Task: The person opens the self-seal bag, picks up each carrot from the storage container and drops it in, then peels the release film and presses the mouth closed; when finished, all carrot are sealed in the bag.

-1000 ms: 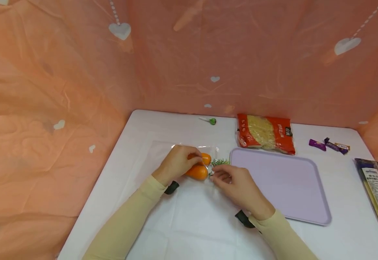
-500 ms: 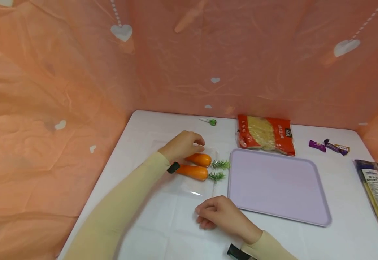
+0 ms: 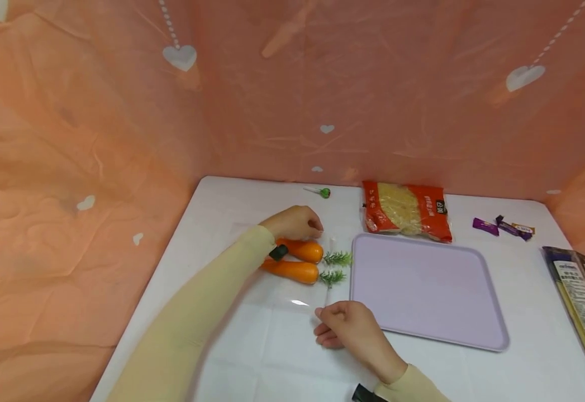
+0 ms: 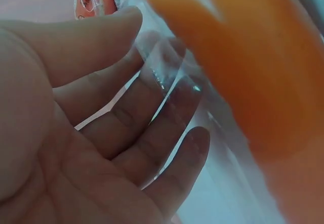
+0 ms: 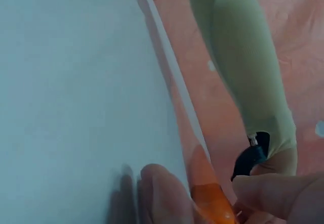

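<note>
Two orange carrots [image 3: 292, 271] with leafy green tops [image 3: 332, 277] lie side by side on the white table, with a clear plastic bag [image 3: 299, 296] about them and the greens toward its right side. At the bag's far right part is my left hand [image 3: 297, 221], holding its film near the edge between thumb and fingers. Through the film [image 4: 174, 75] the left wrist view shows several fingers. My right hand [image 3: 352, 332] is by the bag's near right corner; its thumb [image 5: 273, 196] and forefinger [image 5: 164, 196] stand apart in the right wrist view.
A lilac tray [image 3: 428, 290] lies right of the bag. Behind it is a red food packet [image 3: 405, 209]. A green lollipop [image 3: 324, 193] lies at the back. Small wrapped candies [image 3: 485, 225] and a dark flat package [image 3: 576, 296] lie at the right.
Both hands have parted from the middle, over the carrot tops. My left hand moved to the bag's far side and then right; my right hand came nearer, then went slightly up to the bag's corner.
</note>
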